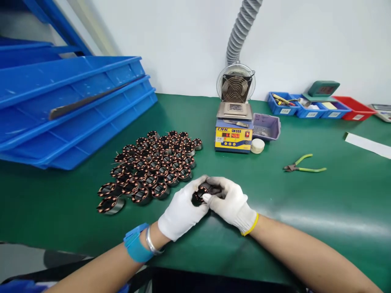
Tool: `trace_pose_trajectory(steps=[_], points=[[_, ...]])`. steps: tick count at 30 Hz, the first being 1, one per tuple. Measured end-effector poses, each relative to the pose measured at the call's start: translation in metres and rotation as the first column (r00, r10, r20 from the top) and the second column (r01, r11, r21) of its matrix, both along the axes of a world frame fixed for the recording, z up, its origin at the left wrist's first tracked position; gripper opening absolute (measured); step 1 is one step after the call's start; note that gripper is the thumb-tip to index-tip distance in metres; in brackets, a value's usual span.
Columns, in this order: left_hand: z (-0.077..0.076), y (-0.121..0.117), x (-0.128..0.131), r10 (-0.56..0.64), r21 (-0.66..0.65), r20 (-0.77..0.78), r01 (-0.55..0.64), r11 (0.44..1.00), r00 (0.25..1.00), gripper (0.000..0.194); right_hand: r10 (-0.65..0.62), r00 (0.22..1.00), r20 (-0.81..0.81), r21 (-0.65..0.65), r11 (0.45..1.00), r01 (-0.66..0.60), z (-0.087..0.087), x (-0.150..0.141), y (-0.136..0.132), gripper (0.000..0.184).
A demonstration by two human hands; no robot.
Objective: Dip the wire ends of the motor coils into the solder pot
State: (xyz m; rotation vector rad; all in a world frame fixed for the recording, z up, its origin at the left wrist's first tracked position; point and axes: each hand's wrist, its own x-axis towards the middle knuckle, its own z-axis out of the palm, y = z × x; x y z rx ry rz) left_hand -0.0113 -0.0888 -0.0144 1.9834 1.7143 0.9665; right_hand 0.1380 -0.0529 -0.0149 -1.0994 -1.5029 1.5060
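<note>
Both my hands wear white gloves and meet over the green mat near its front edge. My left hand point(182, 209) and my right hand point(231, 203) are closed together round one small dark stator with copper windings point(202, 193), which shows only partly between the fingers. A blue strap and a metal bangle sit on my left wrist. Just to the left lies a pile of several similar copper-wound stators point(151, 167).
A yellow-and-blue solder pot with a red display point(233, 136) stands behind, with a fan and grey hose point(236, 87) over it. A purple tray point(266, 127), green-handled cutters point(304, 167), stacked blue crates point(70, 106) at left, and small blue and red bins point(314, 106) at back right.
</note>
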Motion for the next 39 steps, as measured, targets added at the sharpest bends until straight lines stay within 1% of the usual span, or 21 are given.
trace_pose_trajectory(steps=[2, 4, 7, 9, 11, 13, 15, 17, 20, 21, 22, 23, 25, 26, 28, 30, 32, 34, 36, 37, 39], points=[[-0.004, 0.000, -0.002, 0.007, -0.037, 0.068, -0.004, 0.999, 0.998, 0.055, 0.013, 0.998, 0.064, 0.052, 0.998, -0.017, -0.001, -0.001, 0.000, 0.046], [-0.007, 0.000, -0.004, 0.007, -0.047, 0.116, -0.001, 0.999, 0.993, 0.057, -0.004, 0.995, 0.096, 0.147, 0.989, -0.011, -0.002, -0.001, -0.001, 0.044], [-0.005, 0.001, -0.006, 0.052, -0.096, 0.137, -0.039, 0.995, 0.989, 0.058, -0.059, 0.986, 0.154, 0.283, 0.959, 0.013, -0.003, 0.001, -0.001, 0.041], [0.000, 0.003, -0.007, 0.082, -0.193, 0.149, -0.053, 0.980, 0.985, 0.041, -0.095, 0.973, 0.211, 0.351, 0.936, 0.016, -0.003, 0.002, -0.002, 0.040], [0.008, 0.005, -0.007, 0.073, -0.343, 0.197, -0.001, 0.939, 0.978, 0.017, -0.120, 0.962, 0.245, 0.385, 0.923, 0.017, -0.002, 0.003, -0.001, 0.040], [0.015, 0.008, -0.008, 0.056, -0.487, 0.287, 0.095, 0.868, 0.956, 0.017, -0.116, 0.968, 0.221, 0.354, 0.935, 0.031, -0.002, 0.003, 0.000, 0.041], [0.023, 0.008, -0.011, 0.070, -0.566, 0.373, 0.167, 0.807, 0.925, 0.022, -0.097, 0.982, 0.161, 0.275, 0.960, 0.050, -0.002, 0.003, 0.002, 0.041], [0.032, 0.005, -0.017, 0.076, -0.597, 0.421, 0.213, 0.773, 0.904, 0.025, -0.086, 0.990, 0.110, 0.193, 0.979, 0.063, -0.003, 0.003, 0.007, 0.042], [0.051, -0.005, -0.033, -0.011, -0.583, 0.497, 0.344, 0.736, 0.867, 0.024, -0.121, 0.991, 0.052, 0.115, 0.987, 0.115, -0.006, 0.003, 0.015, 0.043], [0.056, -0.008, -0.039, -0.034, -0.554, 0.546, 0.392, 0.735, 0.837, 0.025, -0.135, 0.990, 0.028, 0.097, 0.986, 0.132, -0.008, 0.004, 0.017, 0.044], [0.060, -0.011, -0.045, -0.035, -0.513, 0.591, 0.409, 0.755, 0.806, 0.026, -0.144, 0.990, 0.004, 0.084, 0.986, 0.144, -0.009, 0.003, 0.018, 0.044], [0.061, -0.013, -0.048, -0.017, -0.463, 0.624, 0.387, 0.798, 0.781, 0.028, -0.147, 0.989, -0.016, 0.075, 0.986, 0.148, -0.010, 0.003, 0.019, 0.044], [0.058, -0.014, -0.048, 0.059, -0.384, 0.650, 0.260, 0.886, 0.758, 0.034, -0.139, 0.989, -0.038, 0.065, 0.988, 0.142, -0.012, 0.001, 0.017, 0.044], [0.053, -0.014, -0.045, 0.099, -0.373, 0.641, 0.196, 0.907, 0.761, 0.039, -0.130, 0.990, -0.044, 0.062, 0.989, 0.133, -0.011, 0.000, 0.015, 0.044], [0.039, -0.013, -0.031, 0.141, -0.421, 0.591, 0.154, 0.894, 0.795, 0.045, -0.107, 0.993, -0.047, 0.061, 0.992, 0.110, -0.009, -0.003, 0.009, 0.044], [0.029, -0.012, -0.016, 0.137, -0.503, 0.538, 0.186, 0.844, 0.832, 0.041, -0.090, 0.995, -0.031, 0.072, 0.993, 0.092, -0.005, -0.004, 0.004, 0.044], [0.026, -0.011, -0.007, 0.133, -0.559, 0.507, 0.208, 0.803, 0.852, 0.034, -0.081, 0.997, -0.004, 0.094, 0.992, 0.081, -0.001, -0.004, 0.001, 0.043], [0.032, -0.012, -0.010, 0.151, -0.576, 0.519, 0.214, 0.789, 0.841, 0.030, -0.085, 0.996, 0.014, 0.113, 0.990, 0.083, 0.000, -0.003, 0.000, 0.043], [0.042, -0.015, -0.021, 0.179, -0.541, 0.567, 0.201, 0.816, 0.804, 0.026, -0.095, 0.995, 0.018, 0.119, 0.989, 0.092, 0.000, -0.002, 0.001, 0.043], [0.046, -0.016, -0.027, 0.191, -0.498, 0.596, 0.173, 0.850, 0.780, 0.024, -0.104, 0.994, 0.018, 0.116, 0.988, 0.101, 0.000, -0.002, 0.001, 0.042], [0.051, -0.016, -0.038, 0.221, -0.383, 0.622, 0.045, 0.923, 0.751, 0.026, -0.113, 0.994, 0.014, 0.102, 0.989, 0.111, -0.001, -0.002, 0.002, 0.042]])
